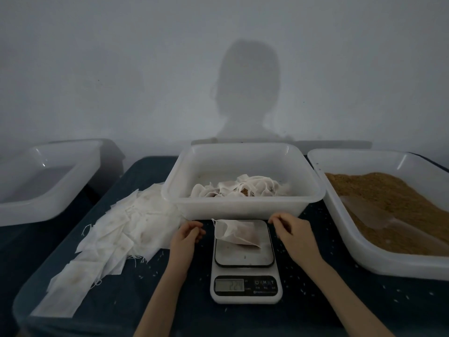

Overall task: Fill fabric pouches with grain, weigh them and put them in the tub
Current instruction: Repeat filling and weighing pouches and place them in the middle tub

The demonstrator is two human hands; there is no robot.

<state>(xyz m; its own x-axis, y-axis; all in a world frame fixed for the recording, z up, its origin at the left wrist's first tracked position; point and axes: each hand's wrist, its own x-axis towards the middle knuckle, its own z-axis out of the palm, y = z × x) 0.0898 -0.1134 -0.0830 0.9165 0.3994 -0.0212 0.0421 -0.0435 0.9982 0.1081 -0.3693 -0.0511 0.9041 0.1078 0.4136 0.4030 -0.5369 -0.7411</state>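
Empty pouches (107,239) heaped far L on table. L hand (188,235) just L of scale (245,268), fingers loosely curled, holds nothing. Filled pouch (237,233) on scale platter, between hands, long axis L-R, mouth twd L hand. R hand (290,229) just R, likewise empty. Tub (243,205) right behind scale; grain tray (379,263) far R. Both hands abt equally near.

A filled pouch (237,233) lies on the platform of the kitchen scale (245,263), which stands at the front centre of the table (315,310). Directly behind the scale sits the tub (243,205) holding filled pouches (237,188). Left of both — a spread heap of empty pouches (107,239). Right of the tub, a tray (379,259) holding grain (388,198). Far left, beyond the table edge, another tub (46,203).
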